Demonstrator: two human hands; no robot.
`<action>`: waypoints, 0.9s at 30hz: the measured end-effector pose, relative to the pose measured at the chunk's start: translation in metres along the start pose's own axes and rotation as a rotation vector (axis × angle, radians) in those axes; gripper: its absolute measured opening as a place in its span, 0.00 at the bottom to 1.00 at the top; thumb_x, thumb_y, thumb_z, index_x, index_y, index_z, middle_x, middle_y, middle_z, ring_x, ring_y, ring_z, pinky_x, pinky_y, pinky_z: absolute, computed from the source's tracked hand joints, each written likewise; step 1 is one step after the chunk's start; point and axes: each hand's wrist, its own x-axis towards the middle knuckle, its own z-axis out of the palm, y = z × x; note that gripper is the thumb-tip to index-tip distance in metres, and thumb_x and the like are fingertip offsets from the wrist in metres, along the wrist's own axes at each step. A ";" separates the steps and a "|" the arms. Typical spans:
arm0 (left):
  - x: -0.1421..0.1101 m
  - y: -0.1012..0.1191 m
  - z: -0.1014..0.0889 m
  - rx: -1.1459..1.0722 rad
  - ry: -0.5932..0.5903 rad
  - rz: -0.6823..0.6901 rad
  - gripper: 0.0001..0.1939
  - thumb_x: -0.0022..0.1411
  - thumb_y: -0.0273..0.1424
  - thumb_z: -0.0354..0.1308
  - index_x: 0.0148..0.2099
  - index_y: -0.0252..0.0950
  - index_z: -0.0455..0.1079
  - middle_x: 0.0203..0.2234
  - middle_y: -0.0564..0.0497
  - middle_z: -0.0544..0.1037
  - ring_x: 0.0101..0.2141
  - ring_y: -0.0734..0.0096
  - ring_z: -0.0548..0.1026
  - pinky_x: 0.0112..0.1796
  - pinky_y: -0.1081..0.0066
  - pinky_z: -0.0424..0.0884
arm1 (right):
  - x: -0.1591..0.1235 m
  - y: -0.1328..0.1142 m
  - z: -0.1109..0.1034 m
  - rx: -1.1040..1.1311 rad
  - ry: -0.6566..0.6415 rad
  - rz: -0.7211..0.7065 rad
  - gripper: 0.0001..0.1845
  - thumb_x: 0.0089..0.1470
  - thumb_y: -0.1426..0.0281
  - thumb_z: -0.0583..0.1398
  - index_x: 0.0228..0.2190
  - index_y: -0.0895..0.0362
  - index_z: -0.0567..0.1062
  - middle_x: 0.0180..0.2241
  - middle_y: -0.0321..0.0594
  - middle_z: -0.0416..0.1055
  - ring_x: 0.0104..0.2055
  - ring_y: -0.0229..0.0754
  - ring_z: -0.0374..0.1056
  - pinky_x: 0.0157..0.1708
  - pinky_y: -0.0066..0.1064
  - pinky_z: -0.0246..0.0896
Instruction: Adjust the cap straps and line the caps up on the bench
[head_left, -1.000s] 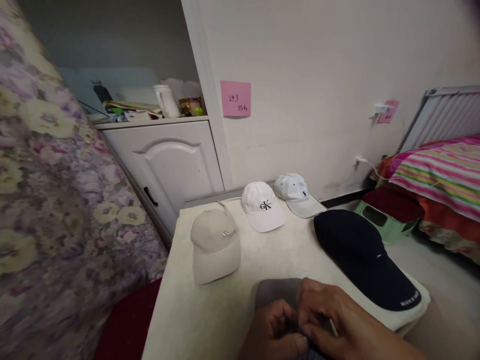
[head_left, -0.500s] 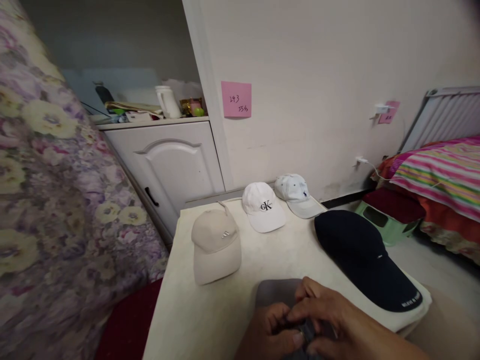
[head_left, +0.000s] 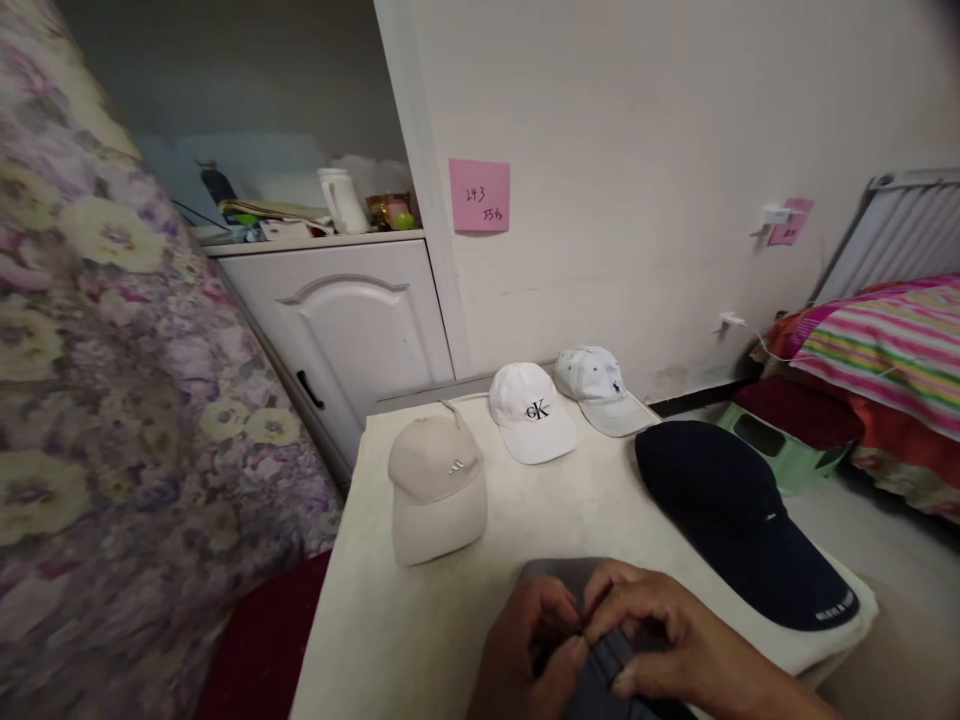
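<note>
A dark grey cap lies at the near edge of the table, partly hidden by both hands. My left hand pinches part of it between thumb and forefinger. My right hand is closed on it from the other side, the fingertips of both hands meeting over what looks like its strap. Beyond them lie a beige cap to the left, a white cap with black letters, and a pale blue cap. A navy cap with a long brim rests to the right.
The caps are on a table with a cream cover. A floral curtain hangs at the left, beside a white cabinet. On the right are a green stool and a bed.
The fingers of both hands have shifted on the grey cap, and the left thumb and forefinger now come together near the right fingertips. The view has swung slightly left.
</note>
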 end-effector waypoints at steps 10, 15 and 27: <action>-0.015 -0.037 0.009 0.610 0.155 0.202 0.09 0.62 0.31 0.56 0.29 0.38 0.69 0.24 0.51 0.71 0.29 0.66 0.71 0.32 0.67 0.62 | 0.000 0.018 0.011 -0.051 0.097 -0.036 0.16 0.40 0.70 0.72 0.35 0.46 0.84 0.33 0.34 0.73 0.35 0.42 0.66 0.34 0.32 0.58; -0.008 -0.024 0.013 0.333 0.119 -0.056 0.09 0.59 0.35 0.54 0.28 0.39 0.63 0.25 0.52 0.67 0.29 0.64 0.68 0.33 0.65 0.61 | 0.000 0.019 0.015 -0.137 0.124 -0.055 0.18 0.44 0.76 0.68 0.39 0.48 0.83 0.36 0.36 0.75 0.37 0.43 0.69 0.38 0.34 0.60; 0.000 -0.013 0.000 -0.116 0.065 -0.086 0.10 0.49 0.36 0.57 0.23 0.39 0.60 0.27 0.52 0.65 0.33 0.62 0.66 0.37 0.63 0.60 | -0.001 0.008 0.015 -0.239 0.172 0.012 0.14 0.43 0.80 0.66 0.34 0.53 0.79 0.31 0.33 0.70 0.34 0.40 0.65 0.36 0.32 0.58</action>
